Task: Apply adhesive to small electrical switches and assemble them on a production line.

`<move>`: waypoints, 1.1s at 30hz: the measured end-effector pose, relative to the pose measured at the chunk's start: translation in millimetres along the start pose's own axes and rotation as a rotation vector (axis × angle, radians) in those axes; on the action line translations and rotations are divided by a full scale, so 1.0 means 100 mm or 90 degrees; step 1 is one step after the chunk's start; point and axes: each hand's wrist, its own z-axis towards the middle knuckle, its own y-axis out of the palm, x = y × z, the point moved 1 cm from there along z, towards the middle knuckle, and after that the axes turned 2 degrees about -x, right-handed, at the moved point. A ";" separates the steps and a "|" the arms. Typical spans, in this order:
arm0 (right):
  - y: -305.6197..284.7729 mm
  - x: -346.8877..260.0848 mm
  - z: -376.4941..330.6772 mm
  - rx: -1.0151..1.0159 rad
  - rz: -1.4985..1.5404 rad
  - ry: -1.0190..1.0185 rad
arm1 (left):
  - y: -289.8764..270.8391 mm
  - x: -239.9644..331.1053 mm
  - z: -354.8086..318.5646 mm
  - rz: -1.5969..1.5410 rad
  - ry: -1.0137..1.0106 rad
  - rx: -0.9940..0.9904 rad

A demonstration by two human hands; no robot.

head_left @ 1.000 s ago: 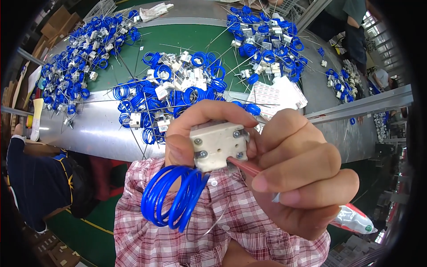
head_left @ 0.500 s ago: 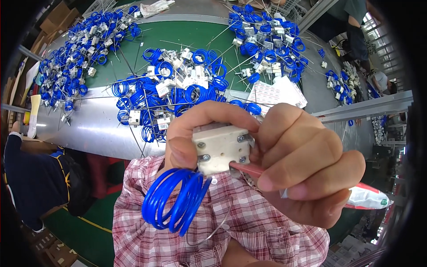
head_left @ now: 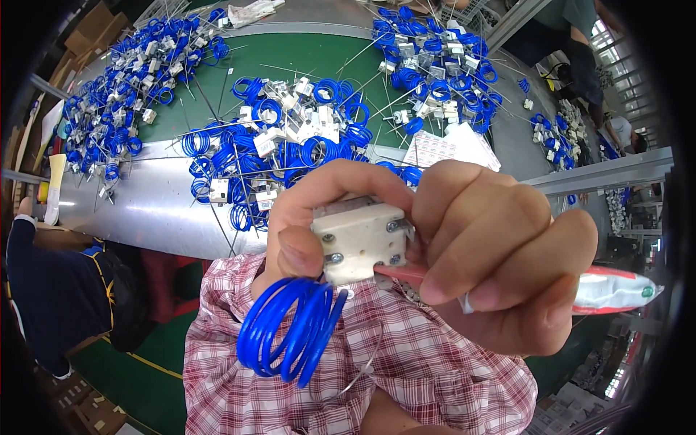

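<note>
My left hand (head_left: 308,194) is closed round a capillary thermostat, gripping its white ceramic block (head_left: 351,270) between thumb and curled index finger. The block's face, with several metal screws and small holes, is turned toward me. Below the thumb hangs the thermostat's blue coil (head_left: 290,333), with a thin bare wire trailing past it. My right hand (head_left: 500,261) grasps a red and white squeeze tube (head_left: 612,290), whose back end sticks out to the right. Its slim reddish nozzle (head_left: 402,272) meets the block's lower edge at a hole. The right fingertips partly hide the tube.
Behind my hands a pile of blue-coiled thermostats (head_left: 319,152) lies on the metal bench (head_left: 159,203). More heaps stand at the far left (head_left: 138,80) and far right (head_left: 438,65), near printed label sheets (head_left: 464,148). A person in dark clothing (head_left: 58,290) is at the left.
My right hand and the tube have tilted, with the tube's back end rising and shifting right. The nozzle stays at the same block edge. The blue coil has swung slightly right.
</note>
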 end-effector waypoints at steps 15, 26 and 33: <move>-0.01 0.07 -0.15 0.063 -0.113 -0.124 | 0.00 -0.08 0.07 -0.269 0.117 -0.096; -0.05 -0.02 -0.14 0.031 -0.199 -0.096 | 0.08 0.00 0.06 -0.013 -0.049 0.035; -0.05 -0.03 -0.13 -0.009 -0.238 -0.088 | 0.07 0.01 0.03 -0.011 -0.043 0.032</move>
